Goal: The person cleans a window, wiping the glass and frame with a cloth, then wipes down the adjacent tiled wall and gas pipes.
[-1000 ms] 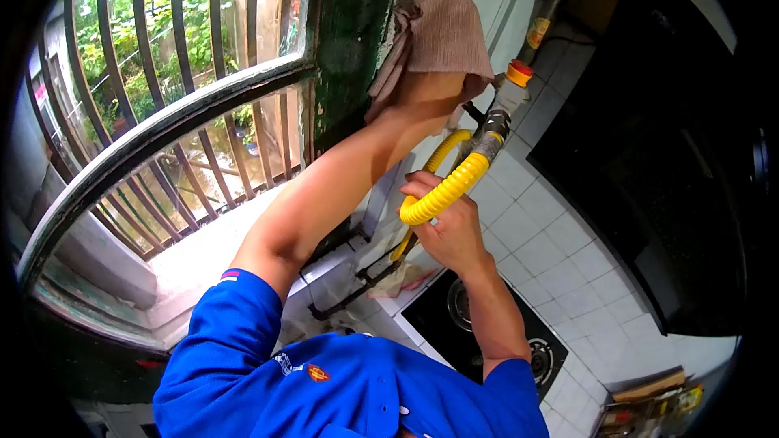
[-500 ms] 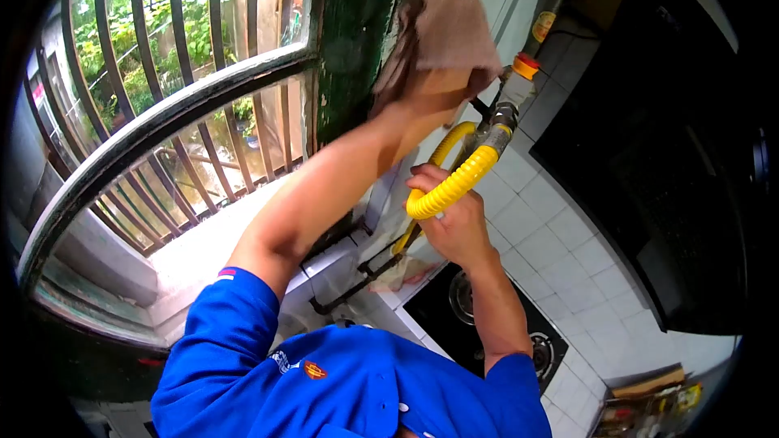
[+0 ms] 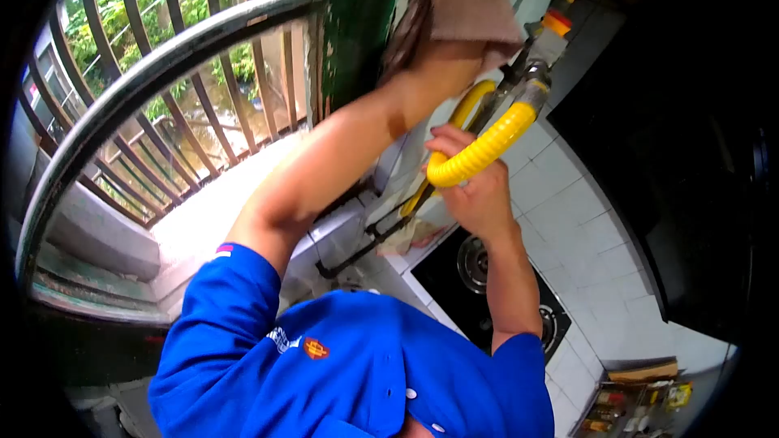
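Note:
A brown cloth [image 3: 471,4] covers most of my left hand [image 3: 454,65], which is raised against the wall beside the green window frame. The fingers are hidden, but the cloth is draped over and gripped by that hand. Lower and to the right, my right hand [image 3: 479,199] is closed around a yellow corrugated hose [image 3: 487,150] at its bend. One end of the hose meets a metal fitting [image 3: 535,77] on a pipe with a red-and-orange valve part [image 3: 557,23]. The hose's other length runs behind my right hand.
A barred window [image 3: 178,73] with a curved-looking frame is at the left. Below my right arm is a black gas stove [image 3: 454,276] by white wall tiles [image 3: 568,203]. A large black range hood [image 3: 673,154] fills the right. Small packets [image 3: 641,405] lie at lower right.
The view has shifted, so hands, hose and pipe appear farther right. My left hand keeps the cloth high by the wall, and my right hand still grips the hose.

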The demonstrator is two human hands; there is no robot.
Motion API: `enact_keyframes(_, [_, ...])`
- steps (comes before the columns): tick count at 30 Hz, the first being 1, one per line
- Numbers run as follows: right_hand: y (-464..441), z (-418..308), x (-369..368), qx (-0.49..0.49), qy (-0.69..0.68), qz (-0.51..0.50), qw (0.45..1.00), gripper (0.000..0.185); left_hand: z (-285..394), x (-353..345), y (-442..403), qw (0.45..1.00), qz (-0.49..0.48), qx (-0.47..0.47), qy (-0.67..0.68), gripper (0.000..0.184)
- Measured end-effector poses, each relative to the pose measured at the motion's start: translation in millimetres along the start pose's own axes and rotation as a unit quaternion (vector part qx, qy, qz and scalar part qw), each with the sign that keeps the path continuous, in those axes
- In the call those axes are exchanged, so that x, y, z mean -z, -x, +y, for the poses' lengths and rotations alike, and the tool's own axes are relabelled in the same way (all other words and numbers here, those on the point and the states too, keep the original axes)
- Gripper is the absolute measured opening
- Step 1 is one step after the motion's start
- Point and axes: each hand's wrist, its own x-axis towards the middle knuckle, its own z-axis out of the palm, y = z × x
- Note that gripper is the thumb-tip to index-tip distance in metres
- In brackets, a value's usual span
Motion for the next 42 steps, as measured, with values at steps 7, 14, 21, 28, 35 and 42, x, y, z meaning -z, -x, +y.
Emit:
enact_keyframes(7, [3.7, 1.3, -1.1, 0.003, -0.001, 0.010, 1.000, 0.029, -4.3, -18.7, 45.6, 0.991, -0.076, 0.077, 0.082, 0.031])
enact_keyframes(14, [7.5, 2.9, 2.1, -0.017, -0.021, -0.005, 1.000, 0.031, -8.8, -67.9, 212.1, 0.944, -0.176, 0.222, 0.169, 0.030])
enact_keyframes(21, [1.7, -0.1, -1.8, -0.014, -0.048, 0.000, 0.999, 0.032, 6.2, -119.2, 400.5, 0.939, -0.157, 0.279, 0.129, 0.030])
enact_keyframes(28, [-2.2, -0.5, -1.6, -0.004, -0.054, -0.001, 0.999, 0.031, 41.6, -131.4, 395.2, 0.894, -0.077, 0.393, 0.200, 0.027])
enact_keyframes(35, [-2.4, -7.2, -18.9, -0.017, -0.042, 0.040, 0.998, 0.046, 34.6, -153.4, 382.9, 0.849, -0.131, 0.487, 0.157, 0.025])
enact_keyframes(42, [143.4, 45.1, -120.4, -0.391, -0.188, 0.107, 0.895, 0.035, 41.4, -99.6, 341.3, 0.759, -0.106, 0.588, 0.261, 0.021])
